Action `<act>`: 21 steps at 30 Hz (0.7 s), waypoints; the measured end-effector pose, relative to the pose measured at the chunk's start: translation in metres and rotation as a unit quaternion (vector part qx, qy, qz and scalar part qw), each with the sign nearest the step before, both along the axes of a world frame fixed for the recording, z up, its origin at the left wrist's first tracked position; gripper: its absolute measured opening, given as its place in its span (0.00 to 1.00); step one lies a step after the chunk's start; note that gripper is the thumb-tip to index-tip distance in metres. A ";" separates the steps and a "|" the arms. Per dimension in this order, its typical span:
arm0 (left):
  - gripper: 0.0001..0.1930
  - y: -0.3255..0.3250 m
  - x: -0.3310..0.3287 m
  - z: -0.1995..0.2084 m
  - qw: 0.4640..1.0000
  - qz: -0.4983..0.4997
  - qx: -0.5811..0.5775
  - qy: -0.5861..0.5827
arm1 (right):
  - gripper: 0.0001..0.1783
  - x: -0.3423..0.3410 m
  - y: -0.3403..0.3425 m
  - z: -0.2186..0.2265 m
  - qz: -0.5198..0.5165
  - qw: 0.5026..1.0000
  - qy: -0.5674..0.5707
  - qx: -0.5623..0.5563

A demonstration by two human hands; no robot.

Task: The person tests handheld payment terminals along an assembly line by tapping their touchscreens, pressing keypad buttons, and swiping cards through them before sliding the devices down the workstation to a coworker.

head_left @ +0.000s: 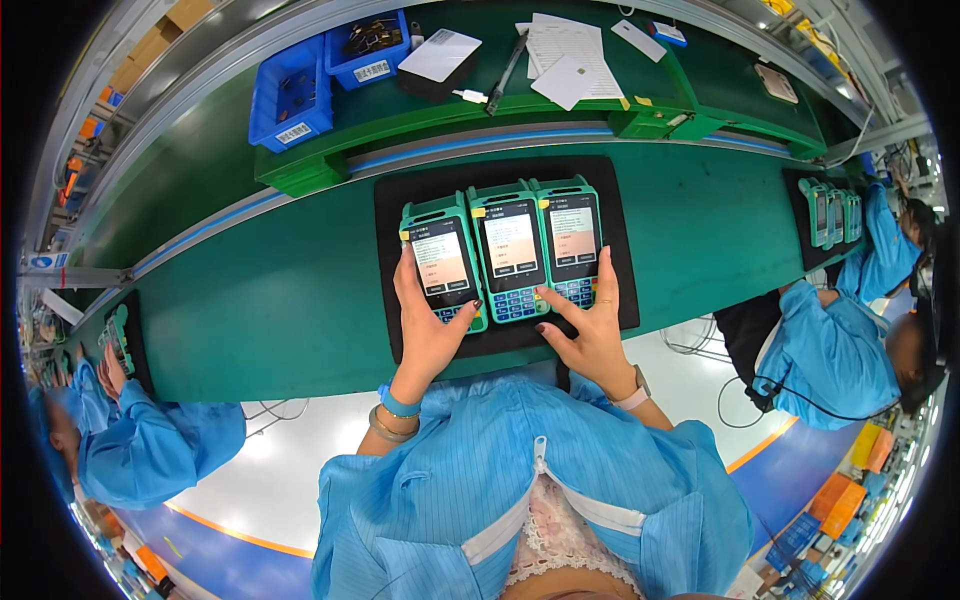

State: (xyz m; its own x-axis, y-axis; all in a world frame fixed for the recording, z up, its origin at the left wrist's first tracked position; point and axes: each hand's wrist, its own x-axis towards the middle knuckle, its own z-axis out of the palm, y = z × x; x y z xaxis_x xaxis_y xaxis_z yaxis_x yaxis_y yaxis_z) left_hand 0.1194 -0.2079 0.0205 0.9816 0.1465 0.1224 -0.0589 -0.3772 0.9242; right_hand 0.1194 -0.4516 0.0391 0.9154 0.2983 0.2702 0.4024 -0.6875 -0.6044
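Observation:
Three green handheld payment terminals stand side by side, with lit screens and blue keypads. My left hand (423,328) spans the lower part of the left terminal (440,262), fingers along its outer side and thumb at the right of its keypad. The middle terminal (513,240) lies between my hands. Fingers of my right hand (594,335) run up the outer side of the right terminal (573,235). Its index fingertip is at the lower right of the middle keypad, and the thumb is spread out below. The terminals' undersides are hidden.
Under the terminals is a black mat (625,270) on the green bench (270,320). A raised green shelf (420,112) behind bears blue bins (290,95), papers (585,50), a white card (563,83) and a pen (508,72). People in blue work to the left and right.

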 end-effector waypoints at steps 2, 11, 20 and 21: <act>0.55 0.000 0.000 -0.001 1.000 0.004 0.000 0.008 | 0.24 0.000 0.002 -0.001 -0.006 0.999 -0.012 -0.035; 0.53 0.001 0.000 -0.002 1.000 0.002 -0.021 -0.018 | 0.27 -0.001 -0.006 0.002 0.025 0.994 -0.015 -0.101; 0.53 0.003 -0.001 -0.004 1.000 0.002 -0.023 -0.014 | 0.25 -0.001 -0.002 -0.009 0.013 0.997 -0.068 -0.041; 0.52 0.003 -0.001 -0.005 1.000 0.001 -0.022 -0.019 | 0.25 -0.001 -0.002 -0.010 0.012 0.997 -0.065 -0.043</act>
